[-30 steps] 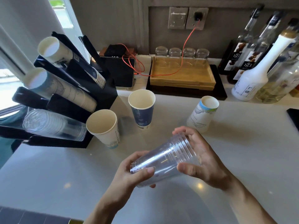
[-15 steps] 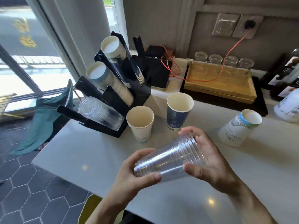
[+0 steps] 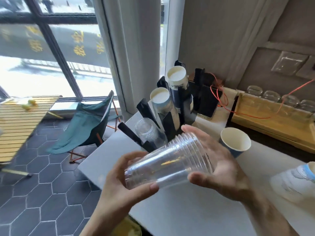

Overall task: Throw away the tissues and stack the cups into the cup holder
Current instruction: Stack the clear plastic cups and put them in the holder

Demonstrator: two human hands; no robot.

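A stack of clear plastic cups [image 3: 167, 161] lies on its side between both hands, above the white counter [image 3: 196, 210]. My left hand [image 3: 122, 181] grips its narrow bottom end. My right hand [image 3: 219, 166] cups the wide rim end. Just behind stands the black cup holder [image 3: 170, 123], with a clear cup stack [image 3: 148, 132] in its lowest slot and two paper cup stacks [image 3: 161, 101] [image 3: 177, 79] above. A blue paper cup [image 3: 236, 142] stands upright to the right. A white paper cup [image 3: 293, 183] lies tilted at the right edge. No tissues are visible.
A wooden tray [image 3: 272, 120] with several upturned glass jars [image 3: 271, 97] sits at the back right, an orange cable [image 3: 226, 106] running across it. Left of the counter edge, the tiled floor holds a green folding chair [image 3: 87, 123] and a slatted yellow table [image 3: 20, 120].
The view has swung left, bringing the window, floor and chair into sight. Both hands have carried the clear cup stack closer to the cup holder. The cream paper cup is no longer visible.
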